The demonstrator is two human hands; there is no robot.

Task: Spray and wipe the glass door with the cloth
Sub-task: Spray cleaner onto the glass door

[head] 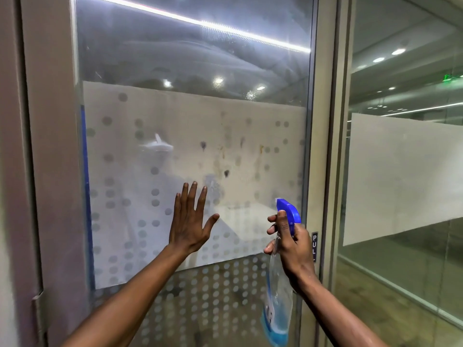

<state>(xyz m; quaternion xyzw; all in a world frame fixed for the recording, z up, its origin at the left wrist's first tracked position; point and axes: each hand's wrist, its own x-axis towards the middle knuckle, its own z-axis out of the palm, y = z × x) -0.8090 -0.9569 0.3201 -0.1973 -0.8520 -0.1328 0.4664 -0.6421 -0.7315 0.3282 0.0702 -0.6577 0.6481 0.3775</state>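
The glass door (195, 58) fills the view, with a frosted dotted band across its middle that carries dark and rusty stains (226, 172). My left hand (189, 222) is held flat with spread fingers against or just before the frosted glass, holding nothing. My right hand (292, 242) grips the neck of a clear spray bottle (279, 299) with a blue trigger head, its nozzle aimed at the glass and a little blue liquid at the bottom. No cloth is in view.
A metal door frame (319, 171) with a small "PULL" label (314, 246) stands just right of the bottle. Beyond it is a fixed glass partition (406, 176) with a frosted band. A wide frame post (50, 171) with a hinge lies at left.
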